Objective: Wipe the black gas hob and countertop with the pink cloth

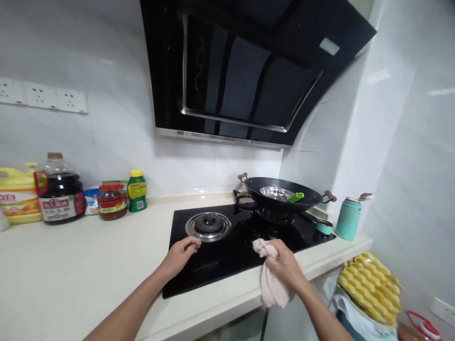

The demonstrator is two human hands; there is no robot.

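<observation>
A crumpled pale pink cloth (275,284) is bunched in my right hand (282,265). Its lower end hangs over the counter's front edge, and its top part is over the glass of the black gas cooktop (227,265). My left hand (181,255) hovers over the cooktop's left side with its fingers curled together; no object shows in it. Just beyond it is the left burner (208,224), a dark cap inside a shiny metal ring, with no pan support on it. On the right burner stands a black wok (305,196) holding a shiny metal strainer-like dish (275,192) and a bright green handle (295,197).
A dark range hood (241,76) slants above. Along the left wall stand a yellow jug (17,199), a dark sauce bottle (60,189), a red-lidded jar (112,202) and a green bottle (137,192). A turquoise canister (348,220) and yellow egg trays (371,284) are at right.
</observation>
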